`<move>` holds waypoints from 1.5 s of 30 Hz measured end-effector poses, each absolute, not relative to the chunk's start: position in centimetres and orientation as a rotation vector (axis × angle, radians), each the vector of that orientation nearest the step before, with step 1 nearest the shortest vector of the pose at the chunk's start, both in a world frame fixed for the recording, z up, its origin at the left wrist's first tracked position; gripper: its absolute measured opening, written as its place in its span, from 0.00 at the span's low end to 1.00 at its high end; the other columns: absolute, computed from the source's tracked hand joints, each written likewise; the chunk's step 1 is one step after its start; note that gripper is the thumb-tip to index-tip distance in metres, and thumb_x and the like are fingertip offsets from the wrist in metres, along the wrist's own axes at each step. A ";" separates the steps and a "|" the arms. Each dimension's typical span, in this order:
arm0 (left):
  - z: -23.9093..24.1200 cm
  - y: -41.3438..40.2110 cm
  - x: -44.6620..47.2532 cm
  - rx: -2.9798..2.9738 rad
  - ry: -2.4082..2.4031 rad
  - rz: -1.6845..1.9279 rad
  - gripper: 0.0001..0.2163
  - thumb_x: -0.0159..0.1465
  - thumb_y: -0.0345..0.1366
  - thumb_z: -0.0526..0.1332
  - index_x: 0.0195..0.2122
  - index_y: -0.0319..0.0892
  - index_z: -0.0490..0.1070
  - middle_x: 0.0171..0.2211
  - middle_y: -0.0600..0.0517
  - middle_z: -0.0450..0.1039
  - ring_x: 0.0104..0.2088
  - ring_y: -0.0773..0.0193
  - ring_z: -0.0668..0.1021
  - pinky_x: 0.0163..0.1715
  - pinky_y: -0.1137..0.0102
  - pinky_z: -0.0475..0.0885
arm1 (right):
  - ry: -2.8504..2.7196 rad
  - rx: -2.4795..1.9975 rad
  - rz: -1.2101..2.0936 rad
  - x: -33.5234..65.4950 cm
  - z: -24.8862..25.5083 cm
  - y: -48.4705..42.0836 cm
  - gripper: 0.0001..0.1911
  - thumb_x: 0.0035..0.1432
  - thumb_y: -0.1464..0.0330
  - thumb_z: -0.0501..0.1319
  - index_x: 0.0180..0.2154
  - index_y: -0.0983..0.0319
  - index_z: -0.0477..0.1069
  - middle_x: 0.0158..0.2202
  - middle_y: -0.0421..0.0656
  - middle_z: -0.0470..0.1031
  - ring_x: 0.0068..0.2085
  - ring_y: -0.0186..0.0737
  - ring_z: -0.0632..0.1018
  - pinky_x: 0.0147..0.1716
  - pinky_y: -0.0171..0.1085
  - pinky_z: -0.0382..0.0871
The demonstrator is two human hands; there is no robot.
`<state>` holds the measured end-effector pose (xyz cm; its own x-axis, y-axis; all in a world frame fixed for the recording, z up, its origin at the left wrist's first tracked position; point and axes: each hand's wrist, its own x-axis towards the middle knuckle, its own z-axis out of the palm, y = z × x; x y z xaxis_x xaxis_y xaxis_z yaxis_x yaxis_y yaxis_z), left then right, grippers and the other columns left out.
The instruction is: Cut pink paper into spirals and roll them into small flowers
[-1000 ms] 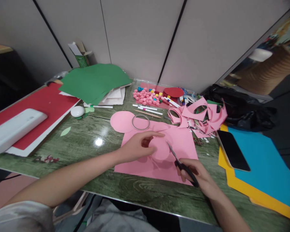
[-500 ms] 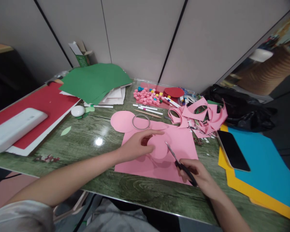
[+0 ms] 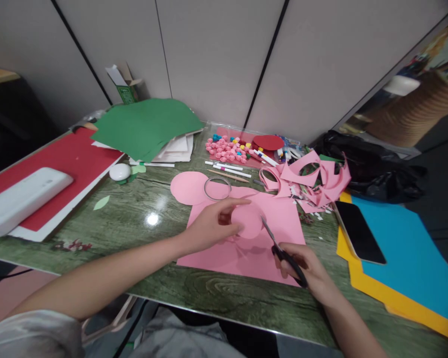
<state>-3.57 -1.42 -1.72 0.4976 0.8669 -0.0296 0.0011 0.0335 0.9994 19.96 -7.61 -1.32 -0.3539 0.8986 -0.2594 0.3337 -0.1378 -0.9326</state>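
Observation:
My left hand [image 3: 218, 224] pinches a pink paper circle [image 3: 248, 222] by its left edge, held above a large pink paper sheet [image 3: 209, 256]. In my right hand [image 3: 300, 263] is a pair of black-handled scissors [image 3: 289, 261], its blades pointing up and left, with the tips at the circle's right edge. Whether the blades are apart cannot be made out. Just beyond my left hand a grey ring [image 3: 206, 188] lies over the sheet's top edge. Beside the ring rests another pink paper circle [image 3: 186, 187].
Pink paper offcuts [image 3: 334, 184] pile up at right, near a phone [image 3: 360, 231] on blue and yellow sheets [image 3: 414, 248]. Markers [image 3: 231, 170] and small pink pieces [image 3: 224, 147] lie behind. Green paper [image 3: 145, 124] and a white device [image 3: 30, 196] are at left.
The pink circle has turned and shifted slightly right and up in my left hand. The scissors have moved a little right, their tips staying by the circle's edge.

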 end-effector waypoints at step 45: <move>-1.2 -1.4 -3.6 1.453 0.876 0.796 0.22 0.54 0.28 0.58 0.51 0.44 0.65 0.34 0.53 0.64 0.29 0.71 0.67 0.28 0.74 0.66 | -1.650 -1.455 1.525 20.3 -1.5 -7.6 0.17 0.53 0.57 0.59 0.22 0.64 0.64 0.18 0.37 0.63 0.21 0.30 0.63 0.20 0.30 0.55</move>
<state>-3.62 -1.41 -1.18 0.4819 0.8760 -0.0182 0.0654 -0.0152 0.9977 20.29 -7.57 -1.47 -0.3343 0.8899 -0.3102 0.3792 -0.1743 -0.9088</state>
